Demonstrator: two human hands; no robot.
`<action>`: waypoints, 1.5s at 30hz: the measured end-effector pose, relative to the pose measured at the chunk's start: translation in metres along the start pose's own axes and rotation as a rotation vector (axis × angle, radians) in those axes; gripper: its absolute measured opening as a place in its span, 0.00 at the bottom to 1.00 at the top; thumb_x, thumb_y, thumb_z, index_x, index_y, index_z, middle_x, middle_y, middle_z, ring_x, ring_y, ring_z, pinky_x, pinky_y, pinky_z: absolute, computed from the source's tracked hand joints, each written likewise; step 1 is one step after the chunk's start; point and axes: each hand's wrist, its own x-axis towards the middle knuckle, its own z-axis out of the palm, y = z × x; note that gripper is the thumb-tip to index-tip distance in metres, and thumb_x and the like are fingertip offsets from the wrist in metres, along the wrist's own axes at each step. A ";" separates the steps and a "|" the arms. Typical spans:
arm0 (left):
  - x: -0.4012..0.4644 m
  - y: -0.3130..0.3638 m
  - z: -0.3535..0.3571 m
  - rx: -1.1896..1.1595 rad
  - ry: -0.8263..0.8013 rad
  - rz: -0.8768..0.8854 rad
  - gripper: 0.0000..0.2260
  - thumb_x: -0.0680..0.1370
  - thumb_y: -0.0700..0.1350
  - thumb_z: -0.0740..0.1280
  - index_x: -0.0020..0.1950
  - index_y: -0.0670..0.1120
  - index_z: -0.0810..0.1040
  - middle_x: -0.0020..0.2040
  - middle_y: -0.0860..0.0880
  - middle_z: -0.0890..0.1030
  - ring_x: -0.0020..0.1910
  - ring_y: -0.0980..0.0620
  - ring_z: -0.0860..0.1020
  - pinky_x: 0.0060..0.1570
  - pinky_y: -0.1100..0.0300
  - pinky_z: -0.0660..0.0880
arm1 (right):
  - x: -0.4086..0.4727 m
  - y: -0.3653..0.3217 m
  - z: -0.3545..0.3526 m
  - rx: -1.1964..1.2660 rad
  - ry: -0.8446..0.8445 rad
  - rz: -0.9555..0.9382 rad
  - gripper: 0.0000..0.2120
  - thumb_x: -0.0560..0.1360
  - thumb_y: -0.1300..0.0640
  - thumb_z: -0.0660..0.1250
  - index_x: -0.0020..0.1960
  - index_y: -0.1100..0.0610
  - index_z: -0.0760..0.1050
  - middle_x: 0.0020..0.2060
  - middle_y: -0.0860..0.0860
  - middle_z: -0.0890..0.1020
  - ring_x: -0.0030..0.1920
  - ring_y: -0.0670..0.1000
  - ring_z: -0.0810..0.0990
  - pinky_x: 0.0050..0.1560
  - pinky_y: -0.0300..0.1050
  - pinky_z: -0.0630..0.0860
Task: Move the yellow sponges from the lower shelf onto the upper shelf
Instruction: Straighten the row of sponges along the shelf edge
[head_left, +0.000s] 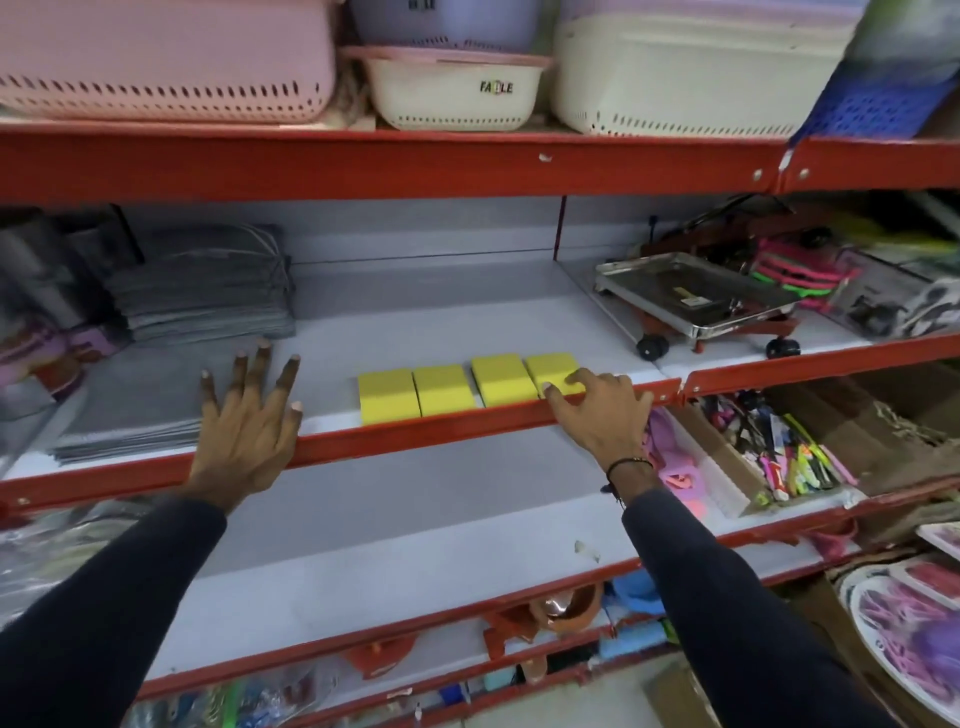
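Nearest the camera, two dark sleeves reach up past the lower shelf (395, 519), whose grey surface in the middle shows no sponges; judging by that, the transfer looks close to finished. Above it, at the red front lip of the upper shelf (441, 322), the left hand (249, 415) hovers with its fingers (260, 364) spread wide and holding nothing, its heel over the lip. The right hand (597, 410) is further right, palm down, its fingers (558, 389) lying loosely curled on the near right corner of the rightmost sponge (550, 371); whether they grip it or only press it I cannot tell.

Four yellow sponges (444, 389) sit in a row just behind the lip, running left to right, each with its long axis pointing from near to far. The two on the left touch side by side, then a slim gap, then the right pair, set slightly further back. The row lies to the right of the left hand and to the left of the right wrist, so the right hand is much the nearer, already touching the end block. Any remaining nudge would likely push that block left or back, to line it up with the rest.

Further back stand a stack of grey cloths (208, 291) on the left and a steel tray on wheels (696, 296) on the right. On the top shelf are plastic baskets (452, 88)
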 end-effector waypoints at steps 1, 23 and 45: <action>-0.001 0.006 -0.002 -0.004 0.011 0.012 0.31 0.82 0.54 0.50 0.84 0.41 0.59 0.84 0.36 0.60 0.81 0.32 0.61 0.80 0.34 0.41 | -0.001 -0.005 -0.003 0.016 0.026 -0.008 0.23 0.73 0.34 0.63 0.58 0.48 0.81 0.55 0.55 0.85 0.61 0.60 0.78 0.56 0.57 0.68; -0.017 0.137 -0.014 -0.035 -0.270 0.181 0.40 0.77 0.47 0.63 0.84 0.37 0.50 0.86 0.37 0.50 0.86 0.42 0.49 0.84 0.52 0.43 | -0.051 -0.113 0.014 0.072 -0.400 -0.582 0.27 0.77 0.62 0.60 0.76 0.60 0.67 0.77 0.57 0.70 0.78 0.57 0.66 0.81 0.57 0.53; -0.014 0.134 -0.011 -0.020 -0.290 0.207 0.41 0.77 0.49 0.63 0.85 0.38 0.48 0.86 0.39 0.48 0.86 0.44 0.47 0.84 0.53 0.43 | -0.027 -0.067 -0.006 0.015 -0.346 -0.388 0.27 0.75 0.55 0.58 0.73 0.59 0.71 0.70 0.60 0.77 0.70 0.62 0.74 0.72 0.56 0.68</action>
